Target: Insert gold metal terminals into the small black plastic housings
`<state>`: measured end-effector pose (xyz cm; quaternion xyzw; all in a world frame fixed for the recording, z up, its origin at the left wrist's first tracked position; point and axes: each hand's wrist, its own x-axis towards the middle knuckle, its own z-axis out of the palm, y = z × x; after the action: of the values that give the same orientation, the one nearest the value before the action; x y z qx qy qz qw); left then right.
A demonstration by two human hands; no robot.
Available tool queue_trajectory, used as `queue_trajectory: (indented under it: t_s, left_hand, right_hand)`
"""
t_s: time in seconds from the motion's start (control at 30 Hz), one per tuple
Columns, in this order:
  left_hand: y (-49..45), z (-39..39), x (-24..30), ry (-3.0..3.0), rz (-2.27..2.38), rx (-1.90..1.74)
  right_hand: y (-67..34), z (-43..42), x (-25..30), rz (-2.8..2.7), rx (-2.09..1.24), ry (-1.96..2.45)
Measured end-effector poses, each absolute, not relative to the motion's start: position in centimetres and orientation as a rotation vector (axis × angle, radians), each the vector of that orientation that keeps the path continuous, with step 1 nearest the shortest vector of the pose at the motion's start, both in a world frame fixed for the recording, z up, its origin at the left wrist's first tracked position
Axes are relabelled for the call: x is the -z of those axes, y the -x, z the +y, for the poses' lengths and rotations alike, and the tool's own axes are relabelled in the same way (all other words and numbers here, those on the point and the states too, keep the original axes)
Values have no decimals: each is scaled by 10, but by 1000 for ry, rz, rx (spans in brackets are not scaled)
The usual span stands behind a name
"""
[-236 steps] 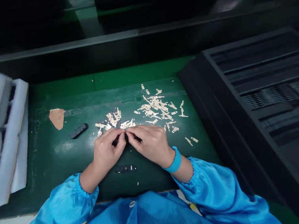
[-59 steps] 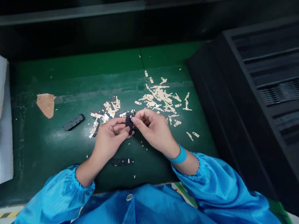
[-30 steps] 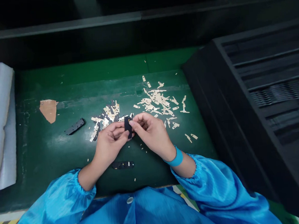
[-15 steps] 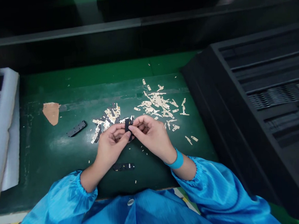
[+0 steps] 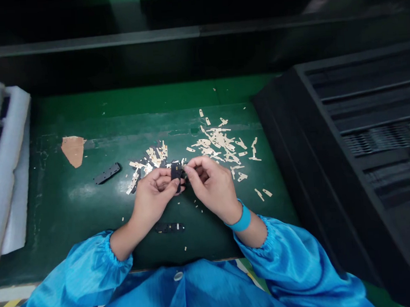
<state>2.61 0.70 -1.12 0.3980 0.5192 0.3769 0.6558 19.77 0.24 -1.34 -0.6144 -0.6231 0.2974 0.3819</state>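
My left hand is closed on a small black plastic part, held upright between thumb and fingers above the table. Just to its right, my right hand is pinched at the part's edge; what its fingertips hold, if anything, is too small to make out. Behind the left hand lies a pile of pale strips and black pieces. Beyond the right hand spreads a heap of cream-coloured flat pieces. Another black part lies flat close to my body, and a similar black part rests to the left.
The green table carries a torn brown scrap and tiny pale bits. White foam trays stand at the left edge. A large black slotted tray borders the right side, and a dark ledge runs along the back.
My right fingertips have drawn slightly right, off the face of the black part. My left hand keeps its hold on it. The whole view has shifted a little.
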Motion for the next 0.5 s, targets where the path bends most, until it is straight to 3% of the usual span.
queue_trajectory:
  t_s: [0.1, 0.27, 0.5]
  left_hand:
    - [-26, 8, 11, -861, 1155, -865]
    - [-26, 7, 13, -920, 1114, -880]
    - [-25, 7, 6, -896, 1073, -829]
  right_hand:
    - [-197, 2, 14, -1536, -732, 1564]
    - [-189, 2, 15, -1416, -1152, 1464]
    - [-198, 10, 15, -1198, -1440, 1296]
